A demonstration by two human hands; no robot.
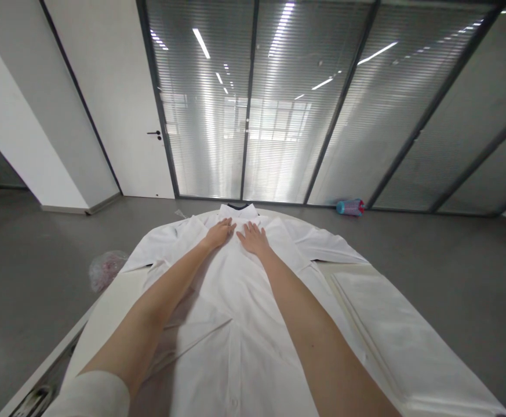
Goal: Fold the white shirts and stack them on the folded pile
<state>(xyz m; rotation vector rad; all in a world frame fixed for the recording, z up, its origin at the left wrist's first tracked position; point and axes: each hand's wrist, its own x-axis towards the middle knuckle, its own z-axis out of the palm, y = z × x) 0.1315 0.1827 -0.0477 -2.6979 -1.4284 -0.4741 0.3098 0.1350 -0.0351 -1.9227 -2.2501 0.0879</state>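
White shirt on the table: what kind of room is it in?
Probably an office: tall glass partitions with slatted blinds, and a white door with a black lever handle.

A white garment (253,301) lies spread on a pale surface (113,301), its collar (237,212) at the far end and its sleeves out to either side. The left hand (221,233) and right hand (254,237) rest on it just below the collar. A clear plastic bag (106,270) sits left; blinds-lined glass panels (279,116) stand beyond.
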